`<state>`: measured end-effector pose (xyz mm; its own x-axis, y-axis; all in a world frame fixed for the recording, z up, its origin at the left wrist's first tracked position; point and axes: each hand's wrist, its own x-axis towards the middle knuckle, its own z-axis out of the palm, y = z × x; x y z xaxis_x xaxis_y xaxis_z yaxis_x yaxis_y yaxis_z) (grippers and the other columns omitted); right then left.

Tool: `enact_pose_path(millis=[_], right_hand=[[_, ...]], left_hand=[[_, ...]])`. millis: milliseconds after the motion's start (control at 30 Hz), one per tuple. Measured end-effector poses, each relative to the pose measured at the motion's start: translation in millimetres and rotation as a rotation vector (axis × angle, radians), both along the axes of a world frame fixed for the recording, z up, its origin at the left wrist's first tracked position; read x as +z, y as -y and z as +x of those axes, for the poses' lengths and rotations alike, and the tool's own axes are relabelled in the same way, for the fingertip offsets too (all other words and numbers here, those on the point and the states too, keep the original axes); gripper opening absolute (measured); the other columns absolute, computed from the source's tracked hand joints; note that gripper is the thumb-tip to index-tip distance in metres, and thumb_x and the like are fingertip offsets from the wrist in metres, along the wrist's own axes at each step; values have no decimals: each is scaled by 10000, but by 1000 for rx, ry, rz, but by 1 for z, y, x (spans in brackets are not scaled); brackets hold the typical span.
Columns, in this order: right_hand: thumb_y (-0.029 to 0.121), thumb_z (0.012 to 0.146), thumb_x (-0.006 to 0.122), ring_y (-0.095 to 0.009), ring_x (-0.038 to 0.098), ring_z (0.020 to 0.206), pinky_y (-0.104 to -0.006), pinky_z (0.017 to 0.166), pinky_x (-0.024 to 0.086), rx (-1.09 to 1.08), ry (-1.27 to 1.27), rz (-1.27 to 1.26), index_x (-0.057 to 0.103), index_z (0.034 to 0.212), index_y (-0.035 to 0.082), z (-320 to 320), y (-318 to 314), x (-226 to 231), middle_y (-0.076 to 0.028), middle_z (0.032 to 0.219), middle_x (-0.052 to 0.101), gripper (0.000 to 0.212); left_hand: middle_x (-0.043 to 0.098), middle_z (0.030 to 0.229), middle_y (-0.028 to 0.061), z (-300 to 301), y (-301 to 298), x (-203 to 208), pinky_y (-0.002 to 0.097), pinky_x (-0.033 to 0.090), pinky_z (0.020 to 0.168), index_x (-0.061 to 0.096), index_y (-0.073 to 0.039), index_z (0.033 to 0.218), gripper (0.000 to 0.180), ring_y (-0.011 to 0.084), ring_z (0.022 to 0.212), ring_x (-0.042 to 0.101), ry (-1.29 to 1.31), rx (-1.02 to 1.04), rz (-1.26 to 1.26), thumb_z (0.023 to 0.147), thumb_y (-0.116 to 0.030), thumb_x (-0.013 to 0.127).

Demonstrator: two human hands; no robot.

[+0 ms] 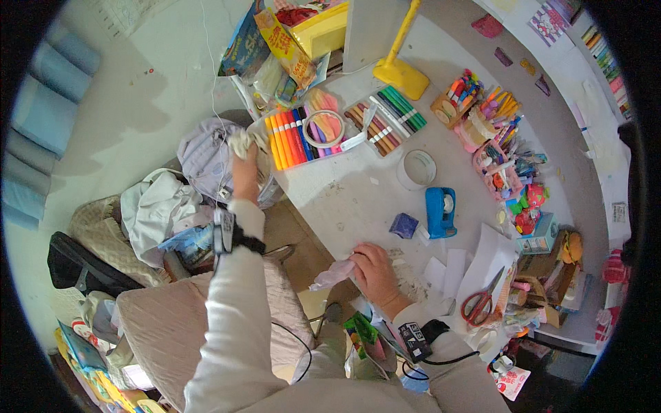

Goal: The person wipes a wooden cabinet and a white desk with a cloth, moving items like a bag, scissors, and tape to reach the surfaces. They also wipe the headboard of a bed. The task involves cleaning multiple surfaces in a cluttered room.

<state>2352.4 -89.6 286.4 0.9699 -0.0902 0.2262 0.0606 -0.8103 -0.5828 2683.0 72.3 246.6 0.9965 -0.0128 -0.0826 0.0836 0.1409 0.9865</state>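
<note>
The left hand is clutching a bunched cream cloth; the right hand is pinching a pale crumpled sheet at the surface edge.

The white-topped desk has dark smudges scattered across it. Toward the far end I can see a clear plastic tray of thick orange, red, blue and purple markers, with brown, grey and green ones alongside. A yellow stand with a broad foot rises beyond them. Nearer sit a round white roll of tape, a blue plastic tape dispenser, a small dark-blue block and loose white paper pieces.
</note>
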Motion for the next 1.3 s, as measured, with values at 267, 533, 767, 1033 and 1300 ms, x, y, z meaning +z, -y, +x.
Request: enact_pose_path(millis=[267,533,767,1033,1300], right_hand=[[38,760,612,-320,507,1069,-414,935,419,-27,1,9,580,978,24,1,-3,3,-122,1089,539,220],[33,766,608,-330,515,1052,-421,926,424,-45,33,10,588,979,23,1,-3,3,-124,1072,543,214],[42,772,607,-331,511,1060,-417,935,421,-34,60,16,586,986,23,1,-3,3,-128,1081,536,216],[51,783,596,-324,508,1070,-418,945,413,-34,48,24,579,991,27,0,-2,1,-122,1074,535,210],[45,794,592,-330,523,1055,-429,915,425,-39,70,25,585,969,27,3,-3,1,-123,1061,550,176]], left_hand=[[529,1236,117,-133,21,3,314,375,976,436,6,1290,438,201,1135,497,136,-34,231,900,-110,597],[553,1175,162,-126,13,6,339,406,945,460,21,1247,427,265,1065,551,179,-53,249,861,-79,614],[544,1219,176,-57,14,7,364,422,937,471,18,1255,453,275,1069,556,315,-14,659,854,-132,622],[557,1203,110,-62,-18,3,330,454,868,449,-12,1302,444,212,1041,563,-118,176,-204,911,-180,574],[499,1297,135,-119,11,-17,344,354,1001,366,-2,1372,537,252,1168,479,-182,6,17,931,-241,558]])
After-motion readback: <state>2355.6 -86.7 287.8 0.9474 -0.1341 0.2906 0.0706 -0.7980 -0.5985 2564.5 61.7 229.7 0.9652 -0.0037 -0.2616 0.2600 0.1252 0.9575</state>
